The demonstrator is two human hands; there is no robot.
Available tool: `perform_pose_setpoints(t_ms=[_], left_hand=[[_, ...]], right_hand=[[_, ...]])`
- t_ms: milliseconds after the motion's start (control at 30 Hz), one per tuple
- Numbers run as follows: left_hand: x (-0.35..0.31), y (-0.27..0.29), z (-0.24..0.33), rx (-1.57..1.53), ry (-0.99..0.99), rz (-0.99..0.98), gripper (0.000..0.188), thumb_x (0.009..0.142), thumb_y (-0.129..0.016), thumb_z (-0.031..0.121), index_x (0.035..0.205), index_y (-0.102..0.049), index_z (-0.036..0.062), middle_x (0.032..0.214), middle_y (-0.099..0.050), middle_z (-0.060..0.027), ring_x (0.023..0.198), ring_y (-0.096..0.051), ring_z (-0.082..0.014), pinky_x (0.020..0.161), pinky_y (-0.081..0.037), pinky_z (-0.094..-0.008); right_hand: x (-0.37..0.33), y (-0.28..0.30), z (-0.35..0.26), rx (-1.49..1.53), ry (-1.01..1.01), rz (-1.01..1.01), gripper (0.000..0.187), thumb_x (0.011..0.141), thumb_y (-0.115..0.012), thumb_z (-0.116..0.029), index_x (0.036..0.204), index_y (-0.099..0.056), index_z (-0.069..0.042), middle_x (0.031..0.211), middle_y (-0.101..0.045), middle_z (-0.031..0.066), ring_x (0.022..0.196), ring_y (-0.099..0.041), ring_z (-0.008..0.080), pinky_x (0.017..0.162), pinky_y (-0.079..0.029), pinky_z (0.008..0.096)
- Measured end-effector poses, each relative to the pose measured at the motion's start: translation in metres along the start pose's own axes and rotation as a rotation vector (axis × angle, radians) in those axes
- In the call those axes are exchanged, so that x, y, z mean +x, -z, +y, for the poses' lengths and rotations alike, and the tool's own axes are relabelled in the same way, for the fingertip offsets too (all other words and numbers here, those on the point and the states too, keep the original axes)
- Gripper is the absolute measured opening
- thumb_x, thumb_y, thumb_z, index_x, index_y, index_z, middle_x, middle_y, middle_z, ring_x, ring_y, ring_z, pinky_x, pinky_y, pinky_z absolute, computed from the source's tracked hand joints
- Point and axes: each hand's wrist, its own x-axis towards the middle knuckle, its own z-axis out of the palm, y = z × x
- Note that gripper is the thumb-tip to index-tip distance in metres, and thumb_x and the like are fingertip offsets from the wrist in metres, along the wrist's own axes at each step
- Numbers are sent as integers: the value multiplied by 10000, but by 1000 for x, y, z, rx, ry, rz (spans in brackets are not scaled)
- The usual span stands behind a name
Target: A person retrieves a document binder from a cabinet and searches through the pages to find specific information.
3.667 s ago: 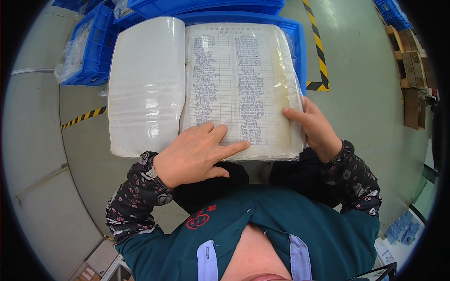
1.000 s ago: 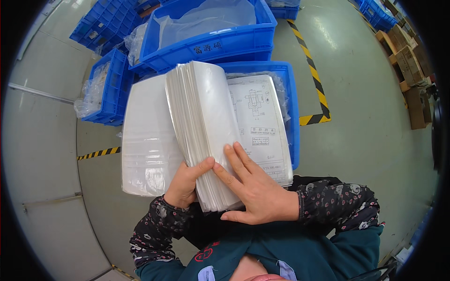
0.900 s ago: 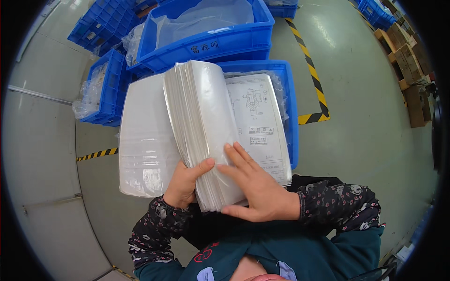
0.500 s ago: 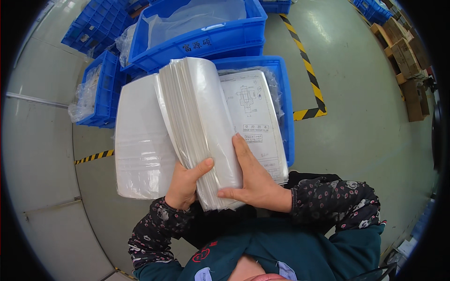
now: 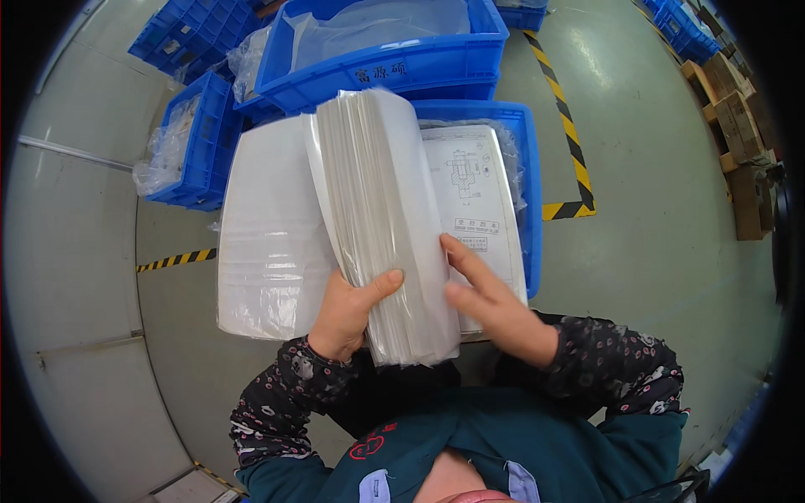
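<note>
A thick binder of clear plastic sleeves [image 5: 373, 210] lies open before me, its middle pages standing up in a bent bundle. My left hand [image 5: 342, 312] is closed round the near end of that bundle, thumb on top, the other fingers hidden beneath. Beside the bundle's right edge is my right hand [image 5: 503, 317], its fingers apart, slightly blurred, with a fingertip close to the curled outer sleeve. A sheet with a technical drawing [image 5: 488, 186] shows on the right side. Flat on the left lies a glossy white page [image 5: 270, 226].
Under the binder's right side is a blue plastic crate [image 5: 530, 201]. A larger blue crate [image 5: 381, 63] with a plastic liner stands beyond it, and another crate [image 5: 197, 138] is at left. Striped floor tape [image 5: 570, 142] and cardboard boxes [image 5: 742, 126] are on the right.
My right hand has come off the bundle, its thumb lifting away to the right. My left hand keeps its hold. The whole view has shifted a little.
</note>
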Motion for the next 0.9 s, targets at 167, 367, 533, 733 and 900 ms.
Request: perform_pose_setpoints(t_ms=[167,367,533,733,900], left_hand=[[-3,7,10,0,47,2,415,783,-650,97,1137,-483,-40,1037,-575,-113,905,-573,-183,794,-477,-302],[-4,11,14,34,12,44,409,778,-638,82,1135,-480,-42,1016,-576,-108,887,-575,-179,786,-477,-302],[-15,49,25,-2,-17,92,464,742,-666,116,1137,-477,-38,1005,-577,-106,883,-579,-179,778,-478,-298],[-30,90,39,-20,-74,138,498,727,-662,122,1149,-456,-44,998,-581,-131,868,-600,-202,761,-504,-311],[-27,107,37,-4,-29,150,591,709,-689,141,1192,-402,-44,1009,-567,-155,864,-608,-229,750,-521,-320]], right_hand=[[-6,13,-18,195,-229,107,724,877,-416,-492,1378,-177,-29,1374,-275,159,1265,-298,257,984,-303,393],[-5,22,-8,62,-163,126,845,829,-530,-493,1357,-138,37,1352,-285,244,1247,-314,288,982,-318,370],[-3,38,1,208,-278,271,386,904,-474,-144,1192,-408,104,1109,-547,178,992,-546,198,858,-436,291],[-3,54,15,91,-329,334,312,910,-444,-107,1128,-464,115,1033,-590,152,909,-577,182,818,-459,288],[-3,55,20,61,-300,349,272,906,-453,-91,1115,-469,82,1016,-597,125,881,-586,153,812,-465,278]])
